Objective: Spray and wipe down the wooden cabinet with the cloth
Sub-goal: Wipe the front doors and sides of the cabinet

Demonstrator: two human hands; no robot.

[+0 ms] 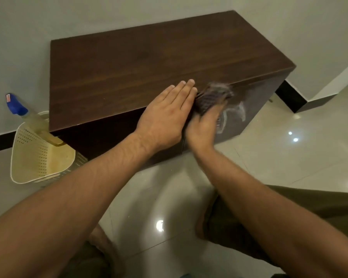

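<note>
Spraying looks done: the spray bottle [33,121] sits in a basket [31,155] left of the wooden cabinet [149,57], left hand [166,117] flat on its top, right hand [203,128] gripping the cloth [213,97] against its streaked front.

Dim warm light; lamp glare on glossy floor [159,197] (right hand [201,127] motion-blurred).

Reaches both bare forearms in from 7 and 4 o'clock, converging near the middle. Lays the left hand [165,115] flat, palm down, fingers straight and together, pointing toward 1 o'clock. Grips the cloth [211,98] in the motion-blurred right hand [203,127], just beside the left at its 3 o'clock.
</note>
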